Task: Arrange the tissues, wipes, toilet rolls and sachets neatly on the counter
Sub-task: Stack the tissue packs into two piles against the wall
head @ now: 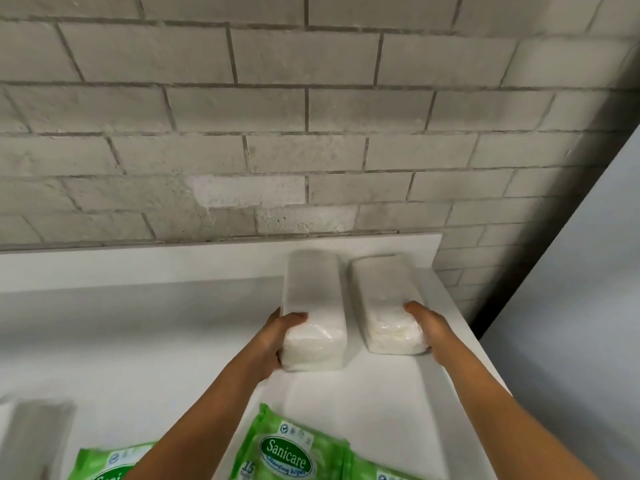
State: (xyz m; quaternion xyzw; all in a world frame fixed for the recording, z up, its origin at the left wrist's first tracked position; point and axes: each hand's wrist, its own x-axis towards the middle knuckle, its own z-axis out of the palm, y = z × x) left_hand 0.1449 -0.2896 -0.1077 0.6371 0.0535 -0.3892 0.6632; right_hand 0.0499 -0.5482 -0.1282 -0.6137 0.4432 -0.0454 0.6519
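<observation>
Left hand [273, 336] gripping left tissue pack [313, 313], thumb on top

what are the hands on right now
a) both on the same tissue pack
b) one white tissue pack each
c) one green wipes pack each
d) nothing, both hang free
b: the left hand grips the left tissue pack and the right hand the right tissue pack, side by side near the wall.

Two white tissue packs lie side by side on the counter, the left tissue pack [313, 306] and the right tissue pack [386, 303]. Three green wipes packets show at the near edge: one [110, 460], a second [289, 452], a third [377, 471]. A blurred white pack [33, 438] sits far left, its kind unclear.
</observation>
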